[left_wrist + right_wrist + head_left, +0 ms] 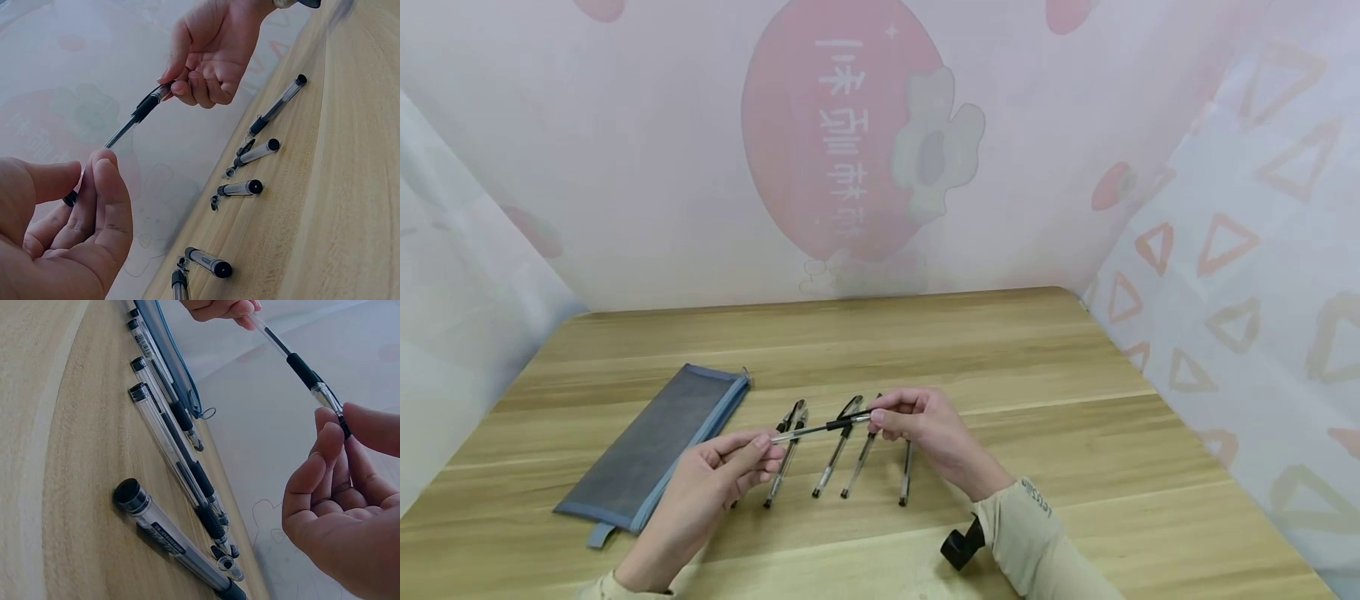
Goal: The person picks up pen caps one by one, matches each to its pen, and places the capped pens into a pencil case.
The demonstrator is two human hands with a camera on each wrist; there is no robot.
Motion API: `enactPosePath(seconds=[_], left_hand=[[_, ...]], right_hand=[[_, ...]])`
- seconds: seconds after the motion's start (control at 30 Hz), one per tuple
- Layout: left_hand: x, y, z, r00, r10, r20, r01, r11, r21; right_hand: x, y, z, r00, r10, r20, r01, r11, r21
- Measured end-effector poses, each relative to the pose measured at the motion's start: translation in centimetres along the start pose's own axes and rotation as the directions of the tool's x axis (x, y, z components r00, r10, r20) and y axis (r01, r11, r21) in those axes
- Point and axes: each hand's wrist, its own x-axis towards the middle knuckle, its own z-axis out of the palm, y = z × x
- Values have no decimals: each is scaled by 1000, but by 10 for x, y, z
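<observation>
Both hands hold one pen (820,427) level above the wooden table (1000,350); it has a clear barrel and a black grip. My left hand (766,447) pinches the barrel's back end between thumb and fingers. My right hand (877,419) pinches the tip end, just past the black grip. In the left wrist view the pen (134,117) runs from the left hand (87,172) up to the right hand (178,84). The right wrist view shows the right hand (334,422) closed on the pen (294,362), and the left hand (228,309) at the top edge.
Several more clear pens (833,458) lie side by side on the table under the hands, also seen as pens (250,154) and pens (169,434). A flat blue-grey mesh pencil case (655,442) lies to the left. Patterned cloth walls close in the table on three sides.
</observation>
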Motion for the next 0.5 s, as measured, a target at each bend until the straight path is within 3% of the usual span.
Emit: enactPosePath(seconds=[0.5], left_hand=[[2,-2,-3,1000,-6,-24,6,1000,-23]], right_hand=[[2,2,-2,999,36,-17,-35,999,35]])
